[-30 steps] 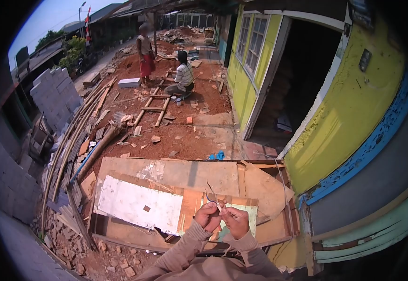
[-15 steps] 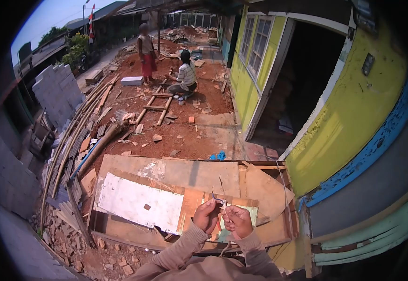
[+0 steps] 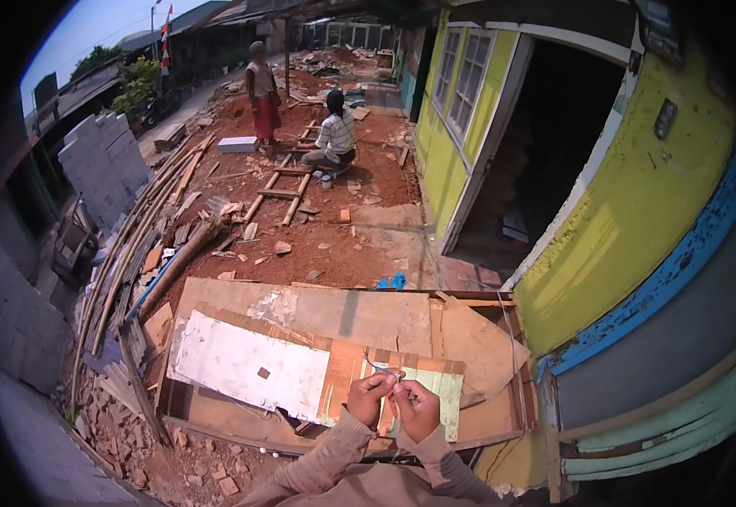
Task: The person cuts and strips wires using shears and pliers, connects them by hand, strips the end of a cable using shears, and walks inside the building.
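My left hand [image 3: 369, 400] pinches thin electrical wires between thumb and fingertips. Against it, my right hand [image 3: 417, 410] is closed, its fingertips meeting the left ones on the same wires. A blue wire [image 3: 376, 367] sticks out to the upper left of the fingertips, and a thin dark strand rises above them. The exact join between the fingers is hidden. Under both hands lies a light green panel [image 3: 444, 393] on the brown wooden boards, beside a white panel [image 3: 250, 363] with a small square hole.
Broken bricks [image 3: 216, 473] and bamboo poles [image 3: 119, 279] lie at left. A bamboo ladder [image 3: 279, 194] rests on red soil beside a crouching person [image 3: 334, 139]; another person [image 3: 264, 97] stands nearby. At right, a yellow-green wall [image 3: 621, 253] frames a dark doorway.
My hands have drawn together at the fingertips, the right one moving left and slightly down. More of the blue wire shows, pointing upper left. The white cable part between the hands is now covered.
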